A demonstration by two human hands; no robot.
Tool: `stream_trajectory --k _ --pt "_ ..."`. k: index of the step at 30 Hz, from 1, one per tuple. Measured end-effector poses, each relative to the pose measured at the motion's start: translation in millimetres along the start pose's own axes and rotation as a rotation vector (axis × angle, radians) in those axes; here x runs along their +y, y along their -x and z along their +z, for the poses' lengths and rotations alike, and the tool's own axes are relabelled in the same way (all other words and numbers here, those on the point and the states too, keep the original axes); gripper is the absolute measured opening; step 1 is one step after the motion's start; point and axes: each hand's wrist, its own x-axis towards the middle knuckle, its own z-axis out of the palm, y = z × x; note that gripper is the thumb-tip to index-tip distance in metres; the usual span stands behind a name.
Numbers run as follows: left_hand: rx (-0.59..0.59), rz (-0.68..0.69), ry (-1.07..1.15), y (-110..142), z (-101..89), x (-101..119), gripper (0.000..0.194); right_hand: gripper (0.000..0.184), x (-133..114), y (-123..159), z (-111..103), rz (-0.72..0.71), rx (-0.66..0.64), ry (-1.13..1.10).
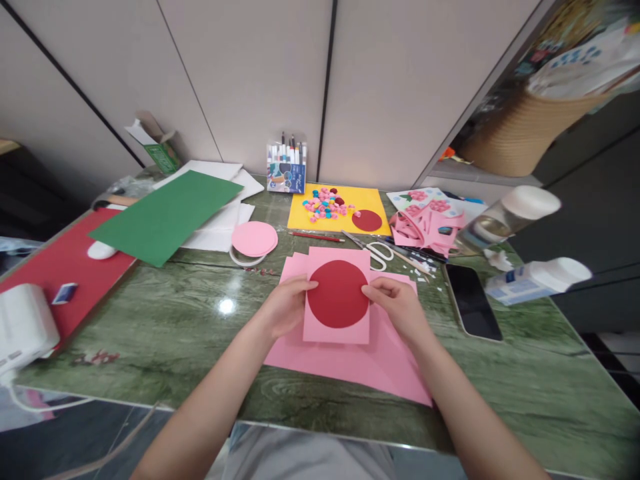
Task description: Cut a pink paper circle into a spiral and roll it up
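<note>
A dark red paper circle (pixel 338 294) lies on a smaller rectangle of pink paper (pixel 337 335), both held above larger pink sheets (pixel 390 373). My left hand (pixel 287 308) grips the left edge, its thumb on the circle and the other fingers behind the paper. At the right edge, my right hand (pixel 397 303) pinches the circle and pink paper between thumb and fingers. White-handled scissors (pixel 377 253) lie just beyond, with a red pencil (pixel 317 237) to their left. Whether the circle is stuck to the pink paper, I cannot tell.
A yellow sheet (pixel 297 217) bears colourful paper balls and another red circle (pixel 367 221). Pink scraps (pixel 425 230), a phone (pixel 473 301) and bottles (pixel 540 277) are at right. Pink circles (pixel 255 239), a green sheet (pixel 170 217) and a white charger (pixel 27 323) lie left. Markers (pixel 287 167) stand behind.
</note>
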Motion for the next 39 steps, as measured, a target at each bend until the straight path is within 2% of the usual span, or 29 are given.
stream_trajectory --k 7,19,28,35,39 --pt "-0.005 -0.001 0.007 -0.5 -1.7 -0.8 0.006 0.022 1.5 -0.6 0.5 0.017 -0.011 -0.054" --pt "0.003 -0.022 0.025 -1.0 -1.2 0.8 0.006 0.023 -0.1 1.5 0.3 -0.010 0.006 -0.007" --pt "-0.008 -0.061 0.150 2.5 3.0 4.3 0.014 0.023 1.7 1.5 -0.3 -0.009 0.014 -0.006" --pt "-0.028 -0.026 0.015 2.5 0.9 1.0 0.009 0.022 2.9 1.2 -0.8 -0.013 0.016 0.001" --pt "-0.073 0.020 -0.065 2.3 -0.6 -2.0 0.018 0.024 2.5 1.1 -0.5 -0.013 0.018 0.014"
